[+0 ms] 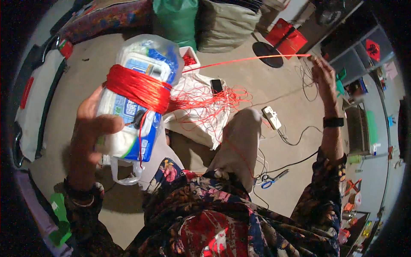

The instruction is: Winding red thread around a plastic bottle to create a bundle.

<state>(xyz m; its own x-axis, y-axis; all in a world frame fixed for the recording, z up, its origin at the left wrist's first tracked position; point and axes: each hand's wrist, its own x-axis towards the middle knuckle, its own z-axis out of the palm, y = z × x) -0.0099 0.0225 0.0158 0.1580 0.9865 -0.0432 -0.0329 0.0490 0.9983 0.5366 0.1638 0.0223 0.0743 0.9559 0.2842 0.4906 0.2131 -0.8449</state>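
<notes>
My left hand (96, 124) grips a blue-and-white wipes pack (128, 109) with a clear plastic bag around it, the thumb pressed on its front. Around the pack's middle runs a thick winding of red cord (139, 88). From there a single strand of the cord (248, 60) stretches far out to the right. It ends at my raised right hand (323, 75), whose fingers are closed on it. A loose tangle of the same red cord (201, 103) lies over a white sack (209, 132) between my knees.
A black phone (217, 86) rests on the sack, by a white box (189, 55). On the floor at right are a white power strip (271, 118), dark cables and blue-handled scissors (269, 184). Full sacks (227, 25) stand at the back; shelves (359, 124) line the right.
</notes>
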